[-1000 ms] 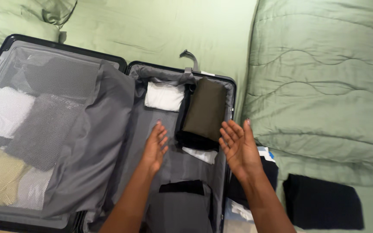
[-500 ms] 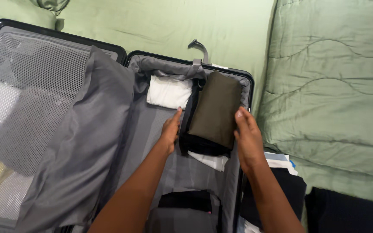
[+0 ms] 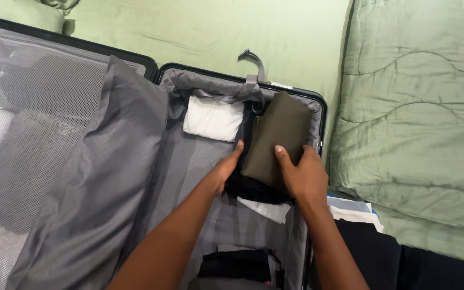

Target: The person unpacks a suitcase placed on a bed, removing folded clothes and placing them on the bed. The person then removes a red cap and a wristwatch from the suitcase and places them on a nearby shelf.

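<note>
The olive folded garment (image 3: 279, 140) lies in the right half of the open suitcase (image 3: 318, 107), on top of a black garment (image 3: 253, 189) and beside a white folded cloth (image 3: 213, 119). The right hand (image 3: 303, 174) grips its lower edge, and the left hand (image 3: 226, 167) is closed around the side of the black garment. I think an uneven pull could open the fold or drag the pile out of its place.

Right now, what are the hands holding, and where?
Both hands grip a folded olive-green garment at its near end: the left hand at its left edge, the right hand on its right corner.
</note>
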